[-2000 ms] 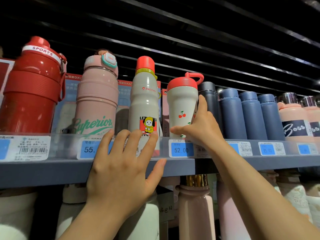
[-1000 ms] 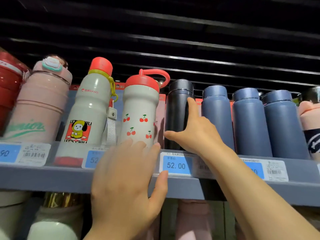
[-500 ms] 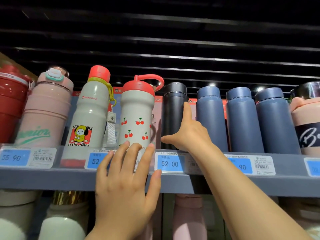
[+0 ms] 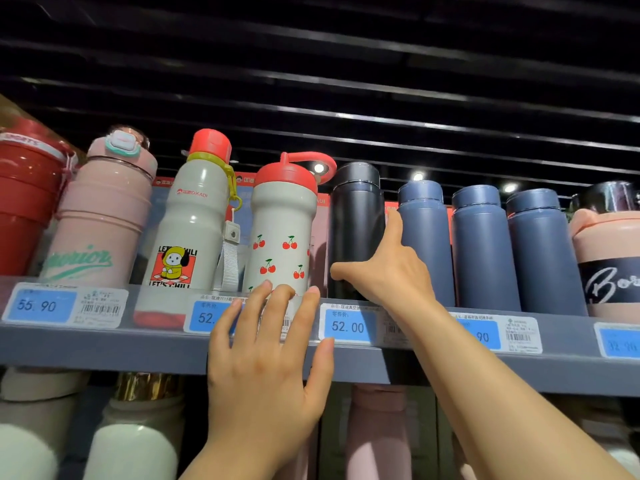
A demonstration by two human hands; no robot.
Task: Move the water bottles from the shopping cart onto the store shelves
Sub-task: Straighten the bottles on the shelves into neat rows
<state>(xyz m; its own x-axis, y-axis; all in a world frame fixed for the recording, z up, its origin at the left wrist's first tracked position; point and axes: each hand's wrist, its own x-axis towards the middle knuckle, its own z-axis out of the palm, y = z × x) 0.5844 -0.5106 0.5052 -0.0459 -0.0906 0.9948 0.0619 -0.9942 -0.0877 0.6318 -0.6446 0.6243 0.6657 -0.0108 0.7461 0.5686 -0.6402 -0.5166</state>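
My right hand [image 4: 388, 271] is spread against the lower body of the black bottle [image 4: 356, 230], thumb across its front near the base and index finger raised along its right flank, in the gap beside the first blue bottle [image 4: 424, 244]; the remaining fingers are hidden, so I cannot tell whether they wrap behind it. My left hand [image 4: 266, 368] lies flat and empty, fingers straight, against the shelf edge [image 4: 104, 348], fingertips just below the cherry bottle [image 4: 280, 237]. The black bottle stands upright on the shelf between the cherry bottle and the blue one. It looks rigid, smooth-walled and probably slippery, likely light if empty and, being tall and narrow, prone to tipping; hold it low around the body, not by the cap.
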